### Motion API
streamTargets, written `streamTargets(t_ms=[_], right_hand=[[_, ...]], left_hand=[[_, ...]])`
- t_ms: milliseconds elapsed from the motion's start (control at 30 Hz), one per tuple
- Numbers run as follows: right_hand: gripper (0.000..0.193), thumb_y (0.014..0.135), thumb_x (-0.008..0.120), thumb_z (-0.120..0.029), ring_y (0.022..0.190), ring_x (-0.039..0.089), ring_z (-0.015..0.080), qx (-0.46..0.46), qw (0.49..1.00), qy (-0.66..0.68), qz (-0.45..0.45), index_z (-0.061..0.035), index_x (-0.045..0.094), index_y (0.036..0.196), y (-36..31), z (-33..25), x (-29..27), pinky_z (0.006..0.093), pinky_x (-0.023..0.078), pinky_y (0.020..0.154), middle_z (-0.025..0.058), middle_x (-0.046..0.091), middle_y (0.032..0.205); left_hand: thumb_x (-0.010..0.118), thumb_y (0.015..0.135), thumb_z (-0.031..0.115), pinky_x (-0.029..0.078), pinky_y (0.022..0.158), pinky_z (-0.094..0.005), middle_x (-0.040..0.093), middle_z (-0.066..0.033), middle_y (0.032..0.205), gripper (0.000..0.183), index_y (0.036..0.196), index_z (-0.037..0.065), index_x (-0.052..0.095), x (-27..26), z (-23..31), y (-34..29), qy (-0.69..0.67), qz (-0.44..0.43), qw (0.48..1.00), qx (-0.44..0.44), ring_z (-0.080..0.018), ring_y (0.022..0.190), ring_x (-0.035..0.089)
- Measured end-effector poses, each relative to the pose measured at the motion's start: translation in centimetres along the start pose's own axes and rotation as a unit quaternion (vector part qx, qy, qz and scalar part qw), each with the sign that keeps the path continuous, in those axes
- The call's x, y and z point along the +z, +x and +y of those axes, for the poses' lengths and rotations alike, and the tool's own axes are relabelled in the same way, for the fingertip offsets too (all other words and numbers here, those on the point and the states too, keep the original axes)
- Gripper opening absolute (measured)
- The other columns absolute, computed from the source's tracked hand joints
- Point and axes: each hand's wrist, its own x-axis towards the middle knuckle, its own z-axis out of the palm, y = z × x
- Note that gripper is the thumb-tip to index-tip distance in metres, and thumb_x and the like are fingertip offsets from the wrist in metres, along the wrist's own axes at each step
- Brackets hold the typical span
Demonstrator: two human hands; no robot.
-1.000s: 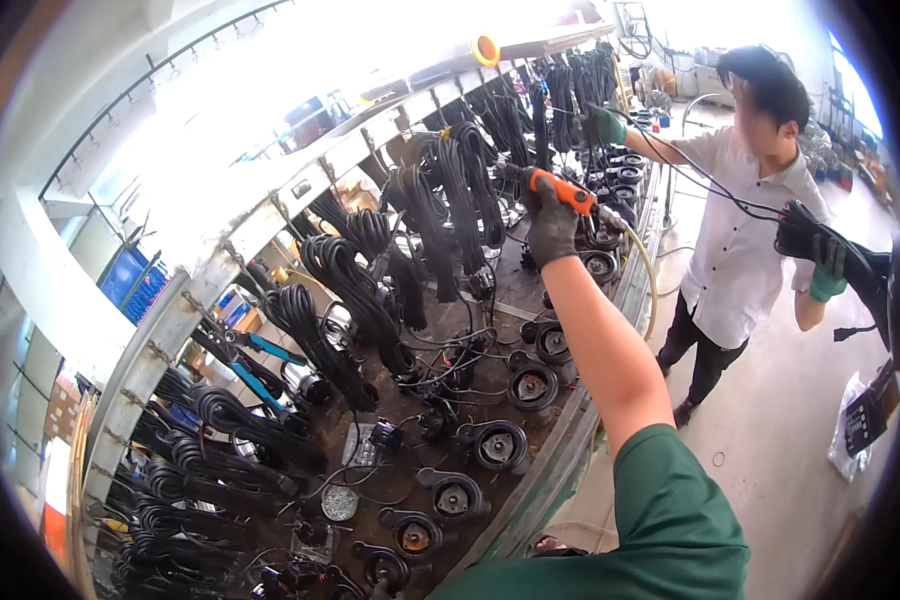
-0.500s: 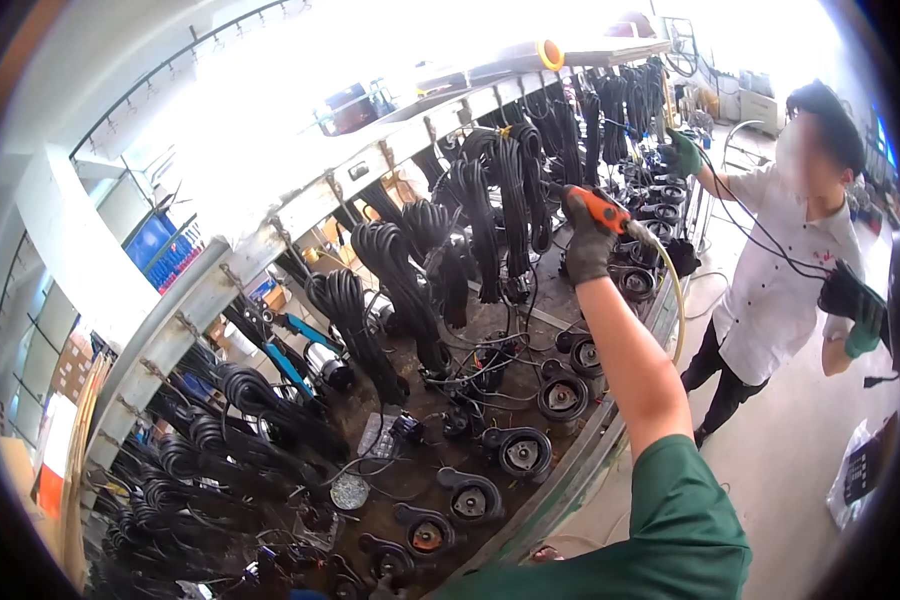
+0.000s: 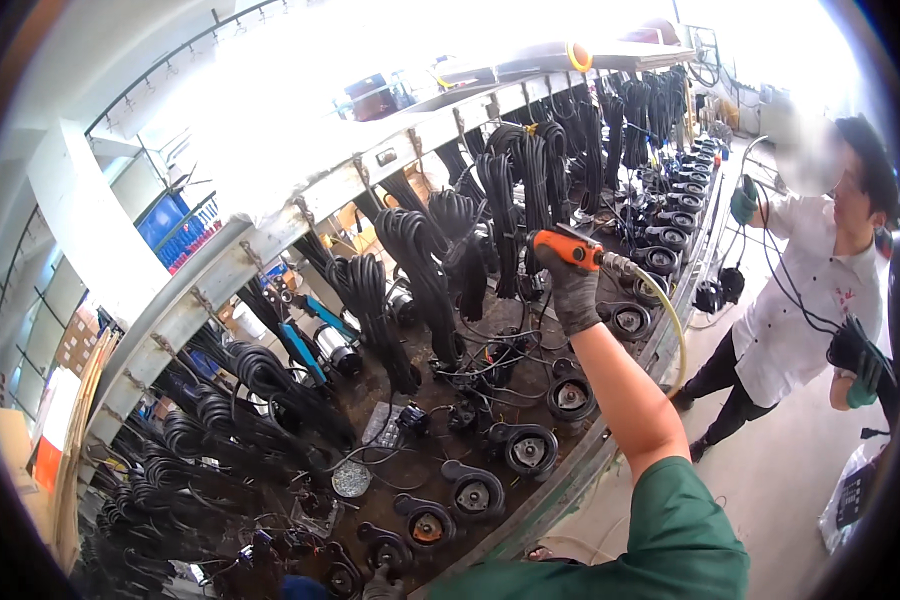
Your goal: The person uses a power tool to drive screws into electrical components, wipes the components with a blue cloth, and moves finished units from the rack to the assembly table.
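Observation:
My right hand [image 3: 573,295], in a grey glove, is closed around an orange and black air tool [image 3: 568,250] above the workbench. A pale yellow hose [image 3: 678,335] runs from the metal fitting at the tool's end and curves downward. Behind the tool hang black cable bundles [image 3: 500,190]. At the lower edge, my left hand [image 3: 382,588], also gloved, reaches up to a round black housing [image 3: 385,552]; its fingers are mostly cut off by the picture's edge. Other round black housings [image 3: 530,452] with metal centres line the bench's near edge, one with an orange-brown centre [image 3: 428,528].
A metal rail [image 3: 310,195] carries the hanging cables. On the dark bench [image 3: 410,470] lie a dish of small metal parts [image 3: 350,479], a clear plastic tray [image 3: 382,425] and loose wires. A co-worker in a white shirt [image 3: 785,300] stands right, holding black cable.
My right hand has moved a little down with the air tool, which now lies more level. My left hand has come into view at the bottom. The co-worker's raised hand has lowered.

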Motion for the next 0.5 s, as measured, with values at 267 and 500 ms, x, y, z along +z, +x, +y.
streamTargets(t_ms=[267,500], right_hand=[[0.051,0.078,0.087,-0.020,0.109,0.065,0.0227,-0.180,0.977,-0.074,-0.083,-0.0019,0.064,0.120,-9.1,-4.0,3.8,0.0367,0.054,0.095,0.0106,0.066,0.118],[0.046,0.083,0.085,-0.013,0.099,0.063,0.0176,-0.161,0.980,-0.117,-0.013,-0.0017,0.062,0.121,-6.2,0.6,5.4,0.0331,0.053,0.090,0.0078,0.067,0.112]], left_hand=[[0.064,0.089,0.050,0.052,0.080,-0.0555,0.068,-0.0271,0.119,0.069,0.148,0.015,0.051,2.6,-4.3,-0.3,-0.030,-0.018,0.998,-0.058,-0.0472,0.097,0.067],[0.066,0.090,0.043,0.052,0.080,-0.0521,0.067,-0.0245,0.123,0.062,0.146,0.018,0.054,-0.3,0.1,0.8,-0.005,-0.075,0.996,-0.047,-0.0445,0.096,0.065]])
